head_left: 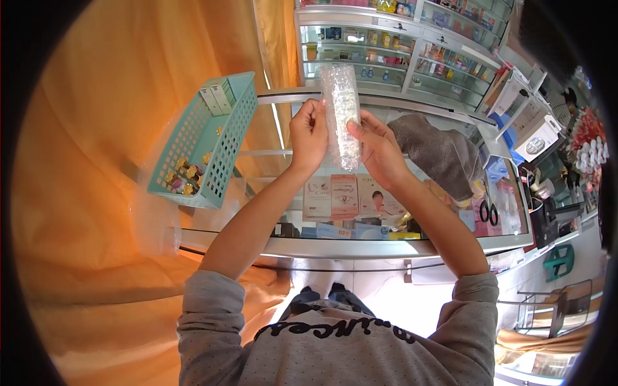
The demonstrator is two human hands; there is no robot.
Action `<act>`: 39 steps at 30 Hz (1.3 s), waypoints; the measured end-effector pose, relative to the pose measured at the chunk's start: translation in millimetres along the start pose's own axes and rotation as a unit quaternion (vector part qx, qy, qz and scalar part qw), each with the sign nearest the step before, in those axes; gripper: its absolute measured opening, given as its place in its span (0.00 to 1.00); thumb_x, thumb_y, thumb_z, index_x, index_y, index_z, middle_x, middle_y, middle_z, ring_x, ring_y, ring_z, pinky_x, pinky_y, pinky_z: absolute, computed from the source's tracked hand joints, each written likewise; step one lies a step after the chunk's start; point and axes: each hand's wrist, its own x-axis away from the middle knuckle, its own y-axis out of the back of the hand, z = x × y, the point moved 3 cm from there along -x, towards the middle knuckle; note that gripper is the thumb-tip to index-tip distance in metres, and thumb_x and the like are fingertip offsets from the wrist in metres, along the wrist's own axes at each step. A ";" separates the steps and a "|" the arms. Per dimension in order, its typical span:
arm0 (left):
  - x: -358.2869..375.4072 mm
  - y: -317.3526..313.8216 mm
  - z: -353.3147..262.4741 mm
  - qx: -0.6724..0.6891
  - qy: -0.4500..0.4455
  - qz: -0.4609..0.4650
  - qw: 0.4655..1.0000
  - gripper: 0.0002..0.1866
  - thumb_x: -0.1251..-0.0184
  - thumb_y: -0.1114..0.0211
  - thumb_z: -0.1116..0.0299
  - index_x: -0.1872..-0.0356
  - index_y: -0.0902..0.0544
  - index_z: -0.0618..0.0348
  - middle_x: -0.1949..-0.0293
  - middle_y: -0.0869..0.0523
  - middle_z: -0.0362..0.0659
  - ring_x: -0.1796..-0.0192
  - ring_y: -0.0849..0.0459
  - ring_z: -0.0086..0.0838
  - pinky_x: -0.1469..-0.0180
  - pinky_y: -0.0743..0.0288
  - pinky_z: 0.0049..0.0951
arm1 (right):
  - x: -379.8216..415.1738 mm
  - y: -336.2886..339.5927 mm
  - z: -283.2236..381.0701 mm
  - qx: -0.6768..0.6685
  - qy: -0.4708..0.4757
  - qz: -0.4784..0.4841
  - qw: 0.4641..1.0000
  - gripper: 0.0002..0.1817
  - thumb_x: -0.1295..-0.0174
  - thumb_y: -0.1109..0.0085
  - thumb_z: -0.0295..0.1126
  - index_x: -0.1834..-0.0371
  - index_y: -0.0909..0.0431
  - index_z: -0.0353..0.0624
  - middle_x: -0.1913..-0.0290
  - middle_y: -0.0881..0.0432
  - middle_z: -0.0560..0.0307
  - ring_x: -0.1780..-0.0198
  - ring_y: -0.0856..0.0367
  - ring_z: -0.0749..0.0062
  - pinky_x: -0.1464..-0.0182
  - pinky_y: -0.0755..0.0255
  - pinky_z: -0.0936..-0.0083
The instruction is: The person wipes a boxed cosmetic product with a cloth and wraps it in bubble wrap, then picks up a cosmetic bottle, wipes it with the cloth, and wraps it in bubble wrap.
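Observation:
A long roll of clear bubble wrap (341,96) is held upright above the glass counter, between both hands. What may be wrapped inside it cannot be made out. My left hand (309,136) grips its left side, fingers curled behind the plastic. On the other side my right hand (381,147) closes round the lower part, its thumb pressed on the front. Below the hands, boxed cosmetics (344,196) show through the glass top.
At the left stands a mint plastic basket (222,168) with small boxes (219,98) and gold-capped bottles (187,174). A grey cloth (438,151) and black-handled scissors (489,212) lie on the counter's right. Stocked shelves (360,58) rise behind; an orange curtain (84,193) hangs left.

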 end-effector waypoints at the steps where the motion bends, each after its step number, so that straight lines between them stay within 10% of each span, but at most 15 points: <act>1: -0.4 0.7 1.8 -0.008 -0.002 0.007 1.000 0.15 0.26 0.47 0.66 0.76 0.29 0.59 0.84 0.33 0.30 0.79 0.40 0.10 0.78 0.47 0.17 | 0.2 -0.1 -0.6 0.002 -0.002 -0.003 1.000 0.17 0.39 0.38 0.28 0.48 0.26 0.37 0.54 0.20 0.58 0.52 0.24 0.79 0.48 0.31 0.79; 11: -7.8 7.0 2.2 -0.070 -0.098 -0.041 0.992 0.07 0.30 0.41 0.72 0.69 0.27 0.60 0.83 0.33 0.29 0.79 0.37 0.11 0.76 0.42 0.15 | -0.8 4.0 0.8 0.044 -0.014 -0.001 0.999 0.16 0.39 0.38 0.30 0.48 0.24 0.37 0.53 0.19 0.59 0.52 0.22 0.79 0.47 0.29 0.78; 22: -5.5 3.9 -6.3 0.059 0.160 0.029 0.985 0.14 0.32 0.38 0.60 0.61 0.18 0.65 0.70 0.16 0.37 0.68 0.21 0.16 0.65 0.26 0.17 | -6.8 20.0 0.5 0.077 0.003 -0.064 0.995 0.19 0.45 0.31 0.29 0.53 0.28 0.39 0.59 0.17 0.56 0.59 0.21 0.81 0.58 0.30 0.85; 39: -7.7 3.1 -10.4 0.051 0.214 0.139 0.965 0.18 0.35 0.36 0.52 0.58 0.17 0.59 0.65 0.16 0.36 0.61 0.22 0.16 0.55 0.30 0.19 | -10.7 23.7 7.2 0.222 0.066 -0.021 0.973 0.21 0.47 0.28 0.36 0.55 0.25 0.38 0.55 0.20 0.56 0.52 0.23 0.77 0.51 0.30 0.81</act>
